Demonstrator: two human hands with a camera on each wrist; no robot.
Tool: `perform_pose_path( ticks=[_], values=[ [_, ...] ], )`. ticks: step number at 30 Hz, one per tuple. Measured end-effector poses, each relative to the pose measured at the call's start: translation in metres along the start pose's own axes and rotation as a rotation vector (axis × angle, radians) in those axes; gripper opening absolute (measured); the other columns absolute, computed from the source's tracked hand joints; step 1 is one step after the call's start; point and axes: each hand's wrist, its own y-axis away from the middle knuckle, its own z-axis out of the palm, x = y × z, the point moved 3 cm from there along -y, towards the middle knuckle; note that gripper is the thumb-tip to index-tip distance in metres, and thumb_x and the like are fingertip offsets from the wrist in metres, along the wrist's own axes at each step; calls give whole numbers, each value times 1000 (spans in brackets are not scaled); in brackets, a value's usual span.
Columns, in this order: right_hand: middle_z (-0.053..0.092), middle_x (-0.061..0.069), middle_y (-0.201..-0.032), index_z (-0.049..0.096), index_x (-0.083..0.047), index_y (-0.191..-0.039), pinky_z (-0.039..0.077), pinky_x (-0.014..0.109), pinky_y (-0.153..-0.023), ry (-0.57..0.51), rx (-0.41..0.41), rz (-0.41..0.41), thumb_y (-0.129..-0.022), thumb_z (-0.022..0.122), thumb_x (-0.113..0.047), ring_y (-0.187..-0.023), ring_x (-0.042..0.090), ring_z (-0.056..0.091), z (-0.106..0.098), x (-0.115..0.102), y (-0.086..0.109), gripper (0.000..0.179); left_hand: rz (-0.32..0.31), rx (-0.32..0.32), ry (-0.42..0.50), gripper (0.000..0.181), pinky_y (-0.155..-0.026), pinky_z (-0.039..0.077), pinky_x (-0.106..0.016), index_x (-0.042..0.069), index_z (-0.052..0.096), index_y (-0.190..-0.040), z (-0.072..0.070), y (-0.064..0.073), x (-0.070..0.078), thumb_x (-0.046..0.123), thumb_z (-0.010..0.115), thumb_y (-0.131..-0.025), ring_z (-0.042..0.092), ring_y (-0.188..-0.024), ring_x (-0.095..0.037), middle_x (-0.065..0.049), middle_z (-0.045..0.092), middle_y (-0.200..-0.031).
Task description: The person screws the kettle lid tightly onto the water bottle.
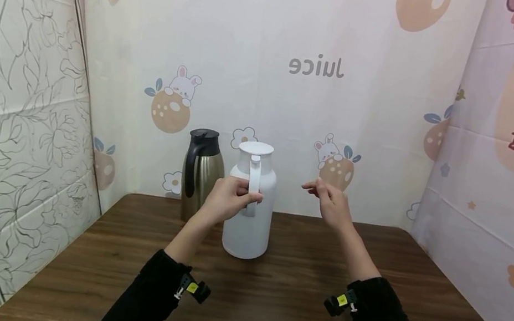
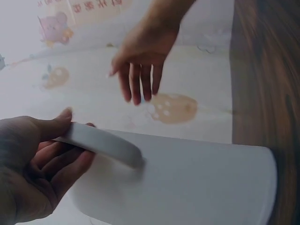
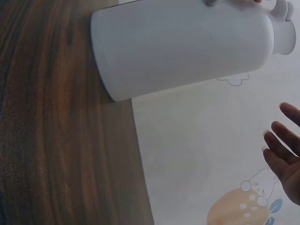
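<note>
A white thermos jug (image 1: 253,233) with a side handle stands upright on the wooden table. My left hand (image 1: 229,198) grips its handle (image 2: 110,144), thumb on one side and fingers curled round the other. To the right of the jug, my right hand (image 1: 329,203) is held in the air, apart from it and holding nothing. Its fingers (image 3: 281,145) are loosely extended in the right wrist view. Behind and left of the white jug stands a steel thermos jug (image 1: 204,174) with a black lid and handle, partly hidden by my left hand.
The dark wooden table (image 1: 285,300) ends against a printed cloth backdrop (image 1: 257,93). A patterned cloth panel (image 1: 497,204) rises on the right, and a flower-line panel (image 1: 31,91) stands on the left.
</note>
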Motion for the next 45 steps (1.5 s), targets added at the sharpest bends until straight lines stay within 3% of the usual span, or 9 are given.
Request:
perform_pose_path(
  ticks=[6, 18, 28, 37, 45],
  values=[
    [74, 12, -123, 75, -9, -119, 48, 58, -105, 15, -33, -26, -117, 34, -41, -118, 33, 68, 7, 7, 0, 52, -21, 41, 40, 25, -77, 62, -37, 4, 80, -112, -6, -12, -22, 25, 79, -99, 76, -89, -18, -7, 81, -100],
    [73, 12, -122, 75, -10, -118, 47, 58, -108, -1, -74, 10, -116, 33, -47, -120, 33, 66, 12, 14, 2, 56, -11, -43, 117, 25, -78, 61, -34, 1, 78, -113, -21, -37, -52, 23, 74, -103, 75, -99, -23, -9, 81, -100],
    [73, 11, -119, 76, -9, -114, 49, 57, -105, -17, -86, 10, -117, 35, -43, -117, 31, 67, 15, 20, 1, 54, -46, -47, 108, 29, -85, 63, -40, 0, 77, -116, -22, -46, -57, 25, 74, -103, 75, -105, -25, -11, 81, -102],
    [72, 12, -119, 77, -8, -112, 50, 55, -103, -6, -93, -8, -117, 34, -40, -114, 32, 68, 18, 23, 0, 54, -87, -4, 84, 30, -86, 62, -39, 0, 76, -119, -19, -54, -58, 25, 74, -103, 75, -108, -27, -12, 80, -108],
    [72, 14, -121, 77, -6, -112, 50, 57, -102, 0, -96, -3, -117, 34, -41, -115, 35, 68, 18, 27, 2, 55, -129, 24, 84, 32, -89, 61, -42, 2, 76, -121, -15, -64, -67, 28, 74, -103, 74, -108, -26, -12, 79, -112]
  ],
)
